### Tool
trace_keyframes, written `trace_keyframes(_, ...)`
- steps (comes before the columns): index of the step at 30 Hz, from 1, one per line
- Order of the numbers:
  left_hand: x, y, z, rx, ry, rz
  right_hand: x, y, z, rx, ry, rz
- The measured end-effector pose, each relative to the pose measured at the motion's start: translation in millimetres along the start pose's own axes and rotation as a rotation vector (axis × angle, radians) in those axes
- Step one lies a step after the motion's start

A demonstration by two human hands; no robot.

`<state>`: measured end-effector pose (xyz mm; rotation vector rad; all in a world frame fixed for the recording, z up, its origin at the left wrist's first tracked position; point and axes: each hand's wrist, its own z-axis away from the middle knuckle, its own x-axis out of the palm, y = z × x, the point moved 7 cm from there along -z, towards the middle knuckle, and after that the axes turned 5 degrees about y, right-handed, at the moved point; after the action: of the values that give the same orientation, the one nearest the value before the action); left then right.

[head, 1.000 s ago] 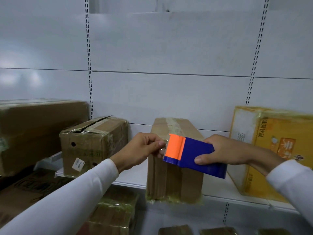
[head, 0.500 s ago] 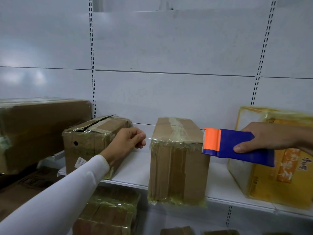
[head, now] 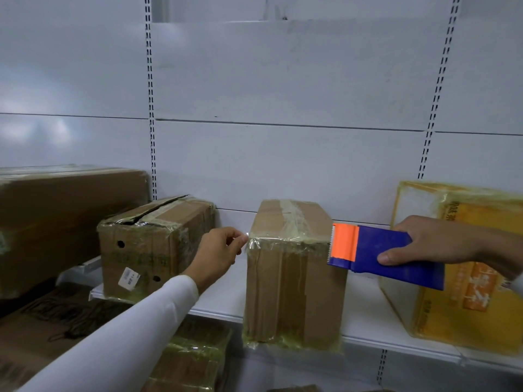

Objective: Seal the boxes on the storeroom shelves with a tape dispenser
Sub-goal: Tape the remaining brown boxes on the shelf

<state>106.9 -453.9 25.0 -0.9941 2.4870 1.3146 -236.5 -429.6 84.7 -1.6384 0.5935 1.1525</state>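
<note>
Since the earlier frame, left hand (head: 220, 254) pinching tape end and right hand (head: 433, 244) gripping tape dispenser (head: 379, 254) have separated across centre box (head: 291, 273); strip not yet pressed down, left box (head: 152, 244) unsealed.

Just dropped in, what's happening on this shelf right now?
A person is taping the middle brown box on the white shelf. The right hand grips the blue and orange tape dispenser at the box's right top edge. The left hand pinches the tape end at its left edge.

Four shelf boxes (head: 294, 273), one tape dispenser (head: 382, 257).
</note>
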Motion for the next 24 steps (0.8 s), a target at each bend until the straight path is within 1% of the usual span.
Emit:
trace_keyframes(3, -12.8, -14.6, -3.0, -0.103, 0.097, -0.109, 4.3, 0.7, -0.6, -0.001, -0.013, -0.004)
trace_keyframes(6, -27.1, -25.7, -2.8, -0.117, 0.184, -0.133, 6.9, 4.2, -1.0, -0.003, -0.004, -0.003)
trace_keyframes(8, -28.8, -15.5, -0.2, -0.013, 0.2, -0.086, 7.7, 7.4, -1.6, 0.001, -0.004, -0.003)
trace_keyframes(10, -25.2, 10.5, 4.3, 0.197, 0.177, -0.031, 7.9, 9.4, -2.6, 0.001, -0.004, -0.009)
trace_keyframes(12, -11.1, 37.3, 9.7, 0.413, 0.075, -0.045, 7.3, 10.2, -3.6, 0.005, 0.001, -0.012)
trace_keyframes(13, -1.1, 44.1, 11.2, 0.472, 0.015, -0.089, 6.7, 10.5, -4.3, 0.005, 0.003, -0.012)
trace_keyframes(15, 12.3, 46.3, 9.6, 0.506, -0.025, -0.17, 3.8, 11.4, -4.7, 0.005, 0.008, -0.006)
trace_keyframes(18, 15.5, 39.1, 4.6, 0.496, -0.023, -0.189, -2.0, 10.4, -1.6, -0.003, 0.015, -0.01)
trace_keyframes(21, 11.2, 38.6, 2.4, 0.548, -0.058, -0.227, -4.1, 6.7, -0.7, -0.007, 0.016, -0.065)
trace_keyframes(24, 8.1, 48.1, -1.2, 0.658, -0.073, -0.416, 1.2, 3.3, -5.2, -0.002, -0.04, -0.03)
